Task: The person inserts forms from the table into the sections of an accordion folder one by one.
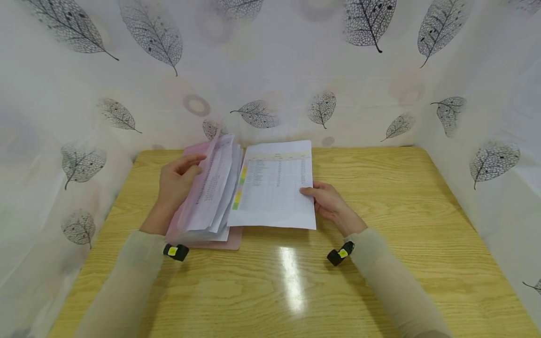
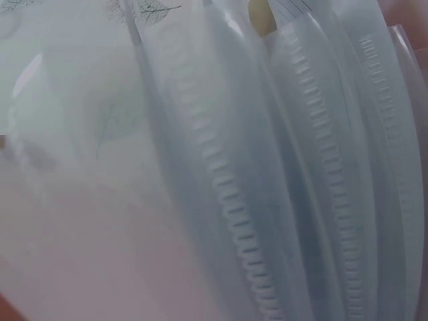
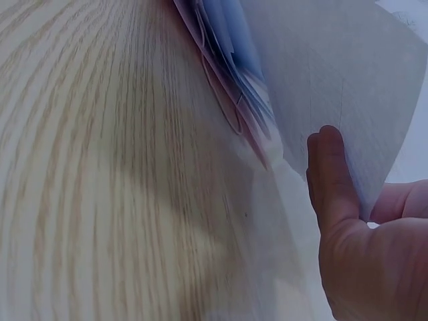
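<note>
A pink folder (image 1: 231, 241) lies spread on the left half of the table, with several clear plastic sleeves (image 2: 234, 167) and printed pages standing up from it. At its upper left, my left hand (image 1: 175, 180) pinches the raised edge of a sleeve between thumb and fingers. My right hand (image 1: 331, 204) grips a printed sheet (image 1: 274, 202) by its right edge, thumb on the front and fingers behind. This sheet bears a table with coloured cells on its left side and is held right beside the folder. In the right wrist view, the fingers (image 3: 334, 177) press on the sheet's back (image 3: 301, 80).
The wooden table (image 1: 401, 202) extends to the right and toward me, with a bright reflection near the middle. A white curtain with leaf prints (image 1: 258, 114) hangs behind and on both sides. Each wrist wears a black band with a yellow mark.
</note>
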Tool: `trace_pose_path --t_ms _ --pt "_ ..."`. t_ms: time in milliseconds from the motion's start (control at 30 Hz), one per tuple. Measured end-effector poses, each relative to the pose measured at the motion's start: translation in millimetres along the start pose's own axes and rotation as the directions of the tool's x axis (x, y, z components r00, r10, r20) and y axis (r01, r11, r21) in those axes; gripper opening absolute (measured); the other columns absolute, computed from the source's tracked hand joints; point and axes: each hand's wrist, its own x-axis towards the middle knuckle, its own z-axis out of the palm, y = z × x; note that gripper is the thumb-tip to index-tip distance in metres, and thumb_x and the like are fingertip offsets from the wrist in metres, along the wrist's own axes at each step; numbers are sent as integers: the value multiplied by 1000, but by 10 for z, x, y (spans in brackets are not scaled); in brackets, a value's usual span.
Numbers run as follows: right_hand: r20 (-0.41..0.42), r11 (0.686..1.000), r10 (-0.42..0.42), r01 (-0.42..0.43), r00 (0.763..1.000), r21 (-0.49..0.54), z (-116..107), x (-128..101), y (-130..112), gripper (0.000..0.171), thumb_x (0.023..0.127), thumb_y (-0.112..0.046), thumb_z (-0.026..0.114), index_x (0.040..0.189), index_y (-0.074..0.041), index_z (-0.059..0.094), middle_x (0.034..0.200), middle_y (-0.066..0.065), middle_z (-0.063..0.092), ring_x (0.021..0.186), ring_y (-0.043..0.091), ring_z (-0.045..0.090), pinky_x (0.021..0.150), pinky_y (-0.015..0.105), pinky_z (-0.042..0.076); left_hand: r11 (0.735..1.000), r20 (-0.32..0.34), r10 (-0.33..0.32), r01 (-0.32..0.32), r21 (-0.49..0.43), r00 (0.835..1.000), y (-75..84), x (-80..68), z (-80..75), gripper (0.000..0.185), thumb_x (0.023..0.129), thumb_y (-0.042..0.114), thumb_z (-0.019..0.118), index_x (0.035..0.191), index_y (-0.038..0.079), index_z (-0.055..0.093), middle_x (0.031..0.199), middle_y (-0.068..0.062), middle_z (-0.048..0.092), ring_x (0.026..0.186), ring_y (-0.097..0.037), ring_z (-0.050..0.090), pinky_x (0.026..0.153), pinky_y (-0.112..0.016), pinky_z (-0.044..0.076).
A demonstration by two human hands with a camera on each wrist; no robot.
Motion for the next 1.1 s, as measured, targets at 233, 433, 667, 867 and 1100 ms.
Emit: trace_pose_path --t_ms 233,433,667,867,1100 --pt "-36 998 -13 10 999 -65 74 16 24 47 107 -8 55 151 8 49 134 18 70 93 9 74 77 27 62 1000 -7 -29 29 7 1000 -3 3 2 33 98 8 58 125 4 76 127 -18 74 89 0 60 77 -14 46" --pt "-57 997 -22 17 998 -79 103 16 31 48 106 -10 57 150 7 50 141 23 65 96 10 73 79 26 61 999 -11 -39 39 8 999 5 7 7 33 99 9 58 125 5 76 128 -18 73 91 -2 61 77 -13 46" --pt "-76 999 -22 20 997 -33 109 -13 -43 48 107 -10 56 151 8 49 131 16 71 92 9 74 76 26 62 999 11 -49 49 24 999 25 5 0 34 101 11 56 128 6 75 130 -15 73 92 -5 60 77 -13 46" --pt "-93 1000 -7 4 996 -30 139 33 -33 46 107 -9 56 149 6 51 128 14 72 91 9 74 75 27 62 999 11 -47 46 28 999 16 8 3 34 101 10 56 128 6 75 130 -16 73 91 -5 59 75 -13 46" --pt "-69 999 -3 1 998 -36 227 42 24 46 106 -9 57 150 4 53 142 22 65 97 12 74 78 28 62 998 15 -47 47 30 999 14 21 3 34 101 10 55 129 7 75 130 -15 73 92 -6 59 75 -12 47"
